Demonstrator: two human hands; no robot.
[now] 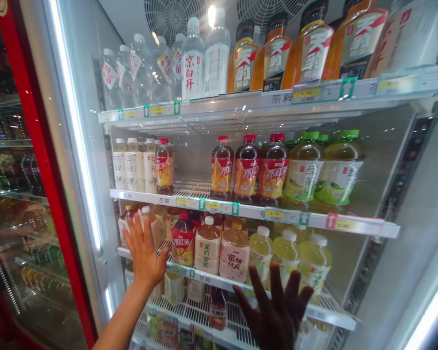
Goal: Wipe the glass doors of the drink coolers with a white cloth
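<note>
Left hand [146,258] and right hand [280,313] raised before the third shelf [221,283], fingers spread, nothing gripped. Upright bottles [234,253] stand close together on that shelf, beyond the hands. Judgement: good handling means closing on one bottle's middle, keeping it upright, clear of its neighbours

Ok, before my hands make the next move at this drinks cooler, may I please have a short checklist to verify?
1. Left hand free: ok, open and holding nothing.
2. Right hand free: ok, open and holding nothing.
3. Pink-labelled bottle standing: ok.
4. Left hand clear of the pale bottle behind it: cannot tell, one view hides depth.
5. Front row complete on the shelf above: not ok, a gap shows between red-capped bottles.
</note>
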